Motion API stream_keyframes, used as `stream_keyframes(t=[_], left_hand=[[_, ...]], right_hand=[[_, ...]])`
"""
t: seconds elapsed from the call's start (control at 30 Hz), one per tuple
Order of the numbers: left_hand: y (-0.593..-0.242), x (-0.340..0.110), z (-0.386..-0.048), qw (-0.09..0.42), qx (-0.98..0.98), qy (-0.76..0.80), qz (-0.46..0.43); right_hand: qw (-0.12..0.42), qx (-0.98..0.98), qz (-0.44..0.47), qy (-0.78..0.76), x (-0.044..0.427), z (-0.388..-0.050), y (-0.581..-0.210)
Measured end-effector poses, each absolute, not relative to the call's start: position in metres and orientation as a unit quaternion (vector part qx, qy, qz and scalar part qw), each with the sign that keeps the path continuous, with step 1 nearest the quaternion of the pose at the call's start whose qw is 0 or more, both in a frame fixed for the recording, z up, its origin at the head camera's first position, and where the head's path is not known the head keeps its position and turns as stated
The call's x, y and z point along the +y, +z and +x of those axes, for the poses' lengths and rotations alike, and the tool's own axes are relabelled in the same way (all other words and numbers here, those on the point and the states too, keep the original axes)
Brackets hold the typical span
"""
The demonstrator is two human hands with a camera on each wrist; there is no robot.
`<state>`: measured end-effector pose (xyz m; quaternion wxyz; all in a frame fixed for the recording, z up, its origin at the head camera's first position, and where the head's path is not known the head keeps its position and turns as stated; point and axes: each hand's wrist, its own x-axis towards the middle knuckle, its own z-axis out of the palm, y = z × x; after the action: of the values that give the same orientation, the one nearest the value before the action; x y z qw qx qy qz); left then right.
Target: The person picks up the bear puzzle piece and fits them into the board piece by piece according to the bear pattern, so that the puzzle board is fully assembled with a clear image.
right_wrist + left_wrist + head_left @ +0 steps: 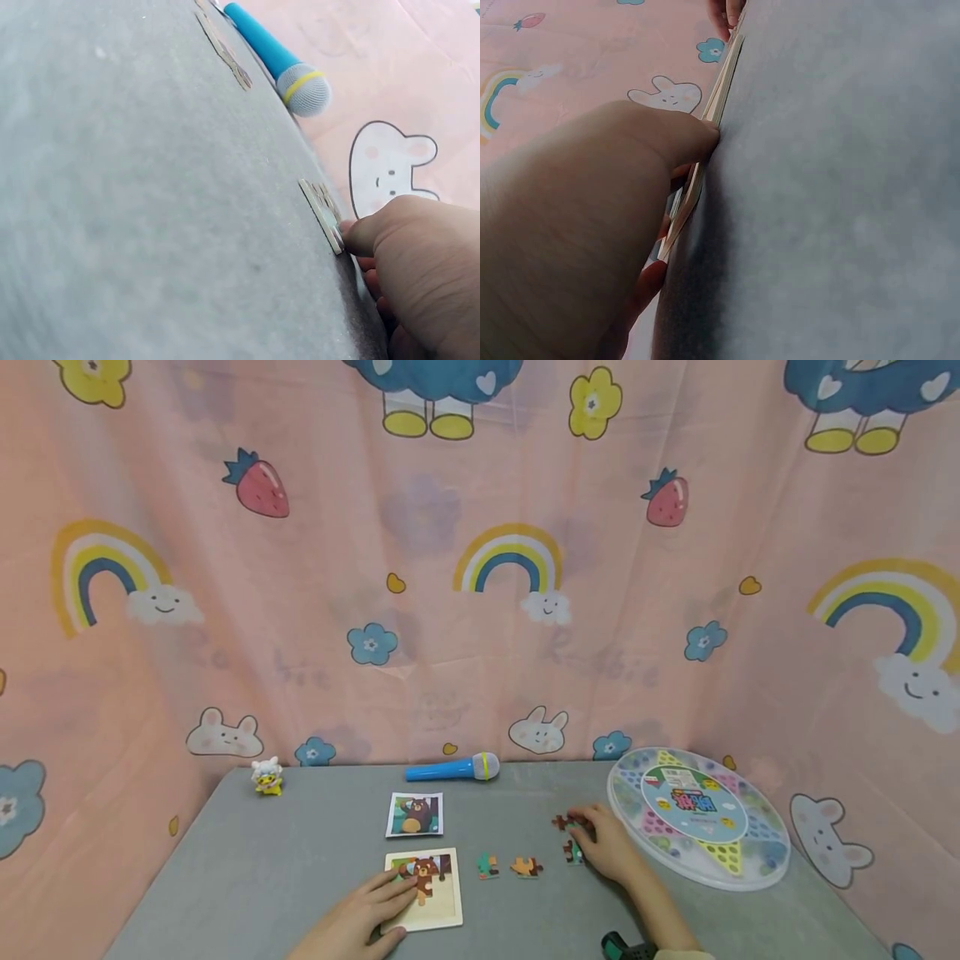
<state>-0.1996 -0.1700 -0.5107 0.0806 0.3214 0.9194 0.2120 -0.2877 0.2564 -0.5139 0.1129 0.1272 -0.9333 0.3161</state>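
A square wooden puzzle board [446, 910] with part of a bear picture lies near the table's front edge. My left hand [360, 914] rests on its left side, fingers stretched over the picture, thumb [694, 139] at the near edge. My right hand [607, 847] is at a small group of puzzle pieces on the right, finger and thumb bent together around one, mostly hidden piece. Beside it lie a brown piece [559, 822] and a green-and-dark piece [573, 853]. Between board and right hand lie a green piece [487, 865] and an orange-brown piece [527, 867].
Behind the board lies a bear picture card [415, 815]. A blue toy microphone [442, 771] is at the back edge, a small yellow-and-white figure [267, 777] at the back left. A large round game board [697, 818] lies right of my right hand. A printed curtain [480, 677] hangs behind.
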Motion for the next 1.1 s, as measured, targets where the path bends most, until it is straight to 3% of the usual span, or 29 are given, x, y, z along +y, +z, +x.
stream_keyframes(t=[0.3,0.63,1.1], left_hand=[[-0.511,-0.171,-0.199,0.084,0.922,0.204,0.319],[-0.509,-0.168,-0.198,0.087,0.923,0.204,0.314],[-0.503,-0.164,-0.196,0.08,0.931,0.181,0.306]], right_hand=[[0.072,-0.941,0.108,0.311,0.254,-0.288,-0.513],[0.1,-0.939,0.123,0.305,0.254,-0.283,-0.512],[0.084,-0.94,0.146,0.297,0.246,-0.281,-0.494]])
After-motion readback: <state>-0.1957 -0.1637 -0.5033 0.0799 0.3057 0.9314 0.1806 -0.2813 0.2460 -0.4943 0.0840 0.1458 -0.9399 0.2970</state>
